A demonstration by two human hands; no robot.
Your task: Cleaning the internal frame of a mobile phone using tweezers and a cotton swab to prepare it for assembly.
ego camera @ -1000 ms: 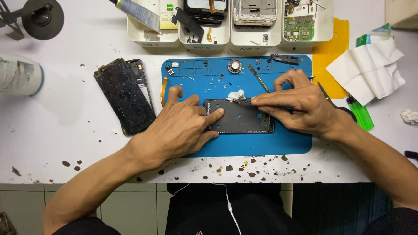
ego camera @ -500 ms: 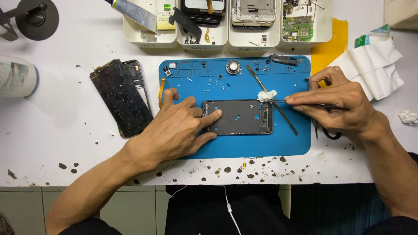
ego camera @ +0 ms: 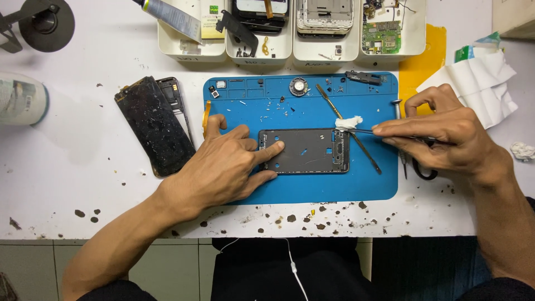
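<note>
While pinning the phone frame [ego camera: 305, 151] flat with the left hand [ego camera: 223, 167], keep the right hand [ego camera: 440, 136] pinching the tweezers [ego camera: 362, 131] firmly on the white wad [ego camera: 349, 122]; wipe lightly.

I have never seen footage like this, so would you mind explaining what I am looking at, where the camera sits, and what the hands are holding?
The camera is worn on a person's head and looks down at their own two bare hands over a white table. On it lies a blue work mat with a dark phone frame on top. The left hand presses the frame flat. The right hand holds thin tweezers pinching a small white wad beside the frame's end. To the left lies a cracked phone screen; along the top stand white trays of phone parts.
</note>
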